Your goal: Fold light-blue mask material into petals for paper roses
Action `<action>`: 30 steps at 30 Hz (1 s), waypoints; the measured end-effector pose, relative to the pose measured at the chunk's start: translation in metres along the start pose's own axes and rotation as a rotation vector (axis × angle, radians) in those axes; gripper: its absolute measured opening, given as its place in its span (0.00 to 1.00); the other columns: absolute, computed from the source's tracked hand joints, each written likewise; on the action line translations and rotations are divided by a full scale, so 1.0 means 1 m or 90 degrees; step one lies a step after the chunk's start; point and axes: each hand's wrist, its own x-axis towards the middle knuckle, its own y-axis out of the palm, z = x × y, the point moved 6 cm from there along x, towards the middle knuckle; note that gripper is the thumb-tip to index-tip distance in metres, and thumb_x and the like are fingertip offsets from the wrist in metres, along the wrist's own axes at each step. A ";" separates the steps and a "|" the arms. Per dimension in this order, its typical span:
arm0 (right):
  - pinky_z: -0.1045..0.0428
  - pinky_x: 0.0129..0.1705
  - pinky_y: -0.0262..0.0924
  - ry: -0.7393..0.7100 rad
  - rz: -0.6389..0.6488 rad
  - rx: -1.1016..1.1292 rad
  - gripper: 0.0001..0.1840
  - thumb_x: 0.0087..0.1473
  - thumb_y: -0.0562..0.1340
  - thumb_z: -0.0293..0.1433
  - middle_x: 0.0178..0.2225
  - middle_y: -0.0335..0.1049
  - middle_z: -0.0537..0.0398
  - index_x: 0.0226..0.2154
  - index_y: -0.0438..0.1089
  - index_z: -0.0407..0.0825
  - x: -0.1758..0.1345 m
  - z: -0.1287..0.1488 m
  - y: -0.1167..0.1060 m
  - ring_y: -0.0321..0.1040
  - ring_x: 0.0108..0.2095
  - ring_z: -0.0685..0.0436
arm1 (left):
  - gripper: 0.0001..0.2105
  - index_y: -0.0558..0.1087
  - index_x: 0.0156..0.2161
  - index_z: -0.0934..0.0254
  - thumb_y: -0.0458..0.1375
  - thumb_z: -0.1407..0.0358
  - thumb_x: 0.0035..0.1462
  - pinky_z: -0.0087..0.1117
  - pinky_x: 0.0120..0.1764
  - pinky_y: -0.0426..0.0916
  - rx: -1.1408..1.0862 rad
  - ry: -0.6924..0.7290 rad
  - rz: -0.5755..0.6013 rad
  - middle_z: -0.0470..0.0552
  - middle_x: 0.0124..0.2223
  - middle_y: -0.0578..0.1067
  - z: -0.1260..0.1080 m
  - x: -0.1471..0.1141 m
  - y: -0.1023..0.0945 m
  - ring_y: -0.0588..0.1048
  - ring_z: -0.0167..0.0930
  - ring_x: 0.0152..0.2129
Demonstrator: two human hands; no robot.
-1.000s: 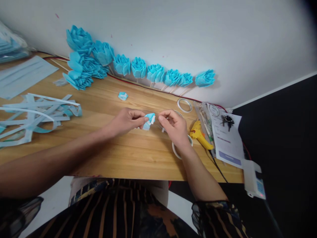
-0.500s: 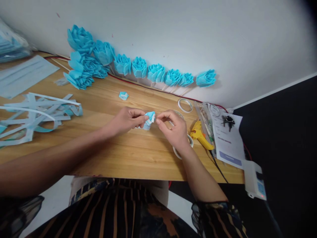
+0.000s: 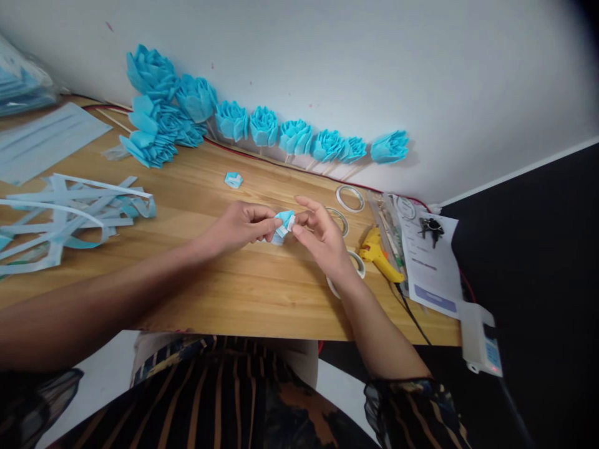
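Observation:
Between the thumb and fingers of my left hand (image 3: 250,222) is a small folded blue-and-white fabric piece (image 3: 285,221). My right hand (image 3: 322,240) meets that piece at its right edge, thumb and a finger closed on it while another finger stretches outward. Under the hands lies a pale blue piece (image 3: 277,239), mostly covered. A similar small folded piece (image 3: 233,180) rests on the wooden table (image 3: 224,293), a little beyond my left hand.
Several blue fabric flowers (image 3: 264,128) on sticks line the wall. Cut pale strips (image 3: 75,218) and a flat pleated sheet (image 3: 49,143) lie at left. On the right are tape rolls (image 3: 350,199), a yellow glue gun (image 3: 380,255), a paper sheet (image 3: 433,268) and keys (image 3: 431,231).
My right hand has come closer to the folded piece and now touches its edge. One of its fingers has lifted and straightened. The left hand stays in nearly the same place.

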 end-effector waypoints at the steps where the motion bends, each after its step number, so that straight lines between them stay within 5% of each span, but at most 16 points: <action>1: 0.52 0.35 0.64 0.012 0.012 0.012 0.27 0.56 0.63 0.39 0.36 0.69 0.57 0.56 0.59 0.55 0.000 -0.002 0.001 0.67 0.35 0.49 | 0.15 0.70 0.22 0.66 0.56 0.59 0.57 0.23 0.21 0.54 0.005 0.002 0.002 0.43 0.19 0.66 -0.001 0.000 0.000 0.63 0.22 0.17; 13: 0.52 0.35 0.63 0.013 0.020 0.035 0.23 0.54 0.64 0.36 0.32 0.64 0.60 0.53 0.63 0.54 0.000 0.004 0.003 0.64 0.32 0.50 | 0.14 0.69 0.24 0.66 0.56 0.61 0.58 0.22 0.21 0.55 0.005 0.009 0.028 0.43 0.20 0.67 -0.002 0.000 0.004 0.62 0.21 0.17; 20: 0.51 0.38 0.66 0.032 0.076 0.094 0.24 0.56 0.64 0.37 0.34 0.68 0.58 0.54 0.63 0.54 -0.002 0.001 0.007 0.66 0.34 0.50 | 0.14 0.68 0.26 0.65 0.56 0.58 0.58 0.22 0.23 0.60 -0.071 0.018 0.117 0.44 0.22 0.68 -0.003 0.000 0.008 0.65 0.22 0.18; 30: 0.51 0.38 0.67 0.042 0.055 0.077 0.23 0.53 0.66 0.39 0.34 0.66 0.58 0.52 0.66 0.55 -0.002 -0.003 0.006 0.65 0.35 0.49 | 0.15 0.69 0.25 0.65 0.56 0.57 0.59 0.23 0.22 0.59 -0.011 0.026 0.059 0.44 0.21 0.69 -0.006 -0.001 0.006 0.64 0.22 0.18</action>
